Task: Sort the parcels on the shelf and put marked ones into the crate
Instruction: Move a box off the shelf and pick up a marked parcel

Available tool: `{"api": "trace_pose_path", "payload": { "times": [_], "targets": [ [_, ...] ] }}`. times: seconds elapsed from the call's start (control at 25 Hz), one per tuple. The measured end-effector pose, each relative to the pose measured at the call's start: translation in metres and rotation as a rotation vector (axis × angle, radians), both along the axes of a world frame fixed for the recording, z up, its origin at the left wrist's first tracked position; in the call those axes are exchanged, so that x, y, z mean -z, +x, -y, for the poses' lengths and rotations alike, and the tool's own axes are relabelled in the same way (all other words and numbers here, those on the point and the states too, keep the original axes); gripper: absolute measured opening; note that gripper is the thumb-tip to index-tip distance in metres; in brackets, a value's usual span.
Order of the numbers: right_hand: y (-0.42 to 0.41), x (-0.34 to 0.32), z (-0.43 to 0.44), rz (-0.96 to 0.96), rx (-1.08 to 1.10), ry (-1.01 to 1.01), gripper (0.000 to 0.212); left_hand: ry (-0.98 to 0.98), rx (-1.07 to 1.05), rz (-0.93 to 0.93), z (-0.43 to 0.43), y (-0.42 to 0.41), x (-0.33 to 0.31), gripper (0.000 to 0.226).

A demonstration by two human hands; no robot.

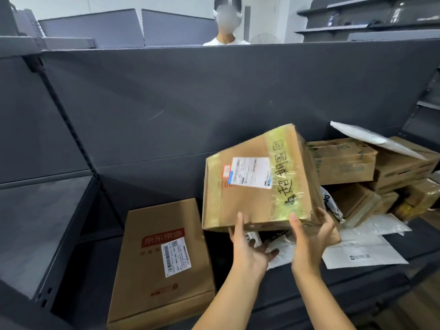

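A brown cardboard box (259, 182) with black handwriting on yellowish tape is tilted in the air above the dark grey shelf (345, 284), right of centre. The left hand (247, 246) grips its near edge, thumb on top; the right hand (314, 234) clasps the near right corner. Marked, it seems, so next comes carrying it to the crate, which is out of view; fingers underneath are hidden.

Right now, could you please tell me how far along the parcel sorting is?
Possibly sorted: a flat box lies alone at the left of the shelf. In hand: the left hand and right hand hold a tilted box with handwriting on its tape. To do: the box pile and white mailers at right. No crate shows.
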State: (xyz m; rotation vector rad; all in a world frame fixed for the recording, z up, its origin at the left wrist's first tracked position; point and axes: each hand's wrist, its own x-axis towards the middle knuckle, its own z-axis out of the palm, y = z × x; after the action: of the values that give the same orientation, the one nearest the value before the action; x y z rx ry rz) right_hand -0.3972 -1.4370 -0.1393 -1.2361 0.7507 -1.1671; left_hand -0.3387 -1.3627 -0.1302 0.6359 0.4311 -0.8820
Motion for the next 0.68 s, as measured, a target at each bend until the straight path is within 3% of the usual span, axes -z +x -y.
{"api": "trace_pose_path", "payload": {
  "times": [0.12, 0.36, 0.52, 0.68],
  "targets": [
    [0.007, -0.015, -0.025, 0.244, -0.054, 0.112, 0.056, -0.080, -0.168, 0.216, 0.001, 0.004, -0.024, 0.081],
    [0.019, -0.031, -0.086, 0.361, -0.080, 0.159, 0.058, -0.153, -0.238, 0.497, -0.035, 0.028, -0.045, 0.080],
    [0.023, -0.036, -0.122, 0.477, -0.156, 0.219, 0.046, -0.208, -0.217, 0.646, -0.066, 0.032, -0.052, 0.086],
    [0.022, -0.042, -0.154, 0.452, -0.155, 0.221, 0.067, -0.208, -0.191, 0.661, -0.096, 0.035, -0.055, 0.109]
  ]
}}
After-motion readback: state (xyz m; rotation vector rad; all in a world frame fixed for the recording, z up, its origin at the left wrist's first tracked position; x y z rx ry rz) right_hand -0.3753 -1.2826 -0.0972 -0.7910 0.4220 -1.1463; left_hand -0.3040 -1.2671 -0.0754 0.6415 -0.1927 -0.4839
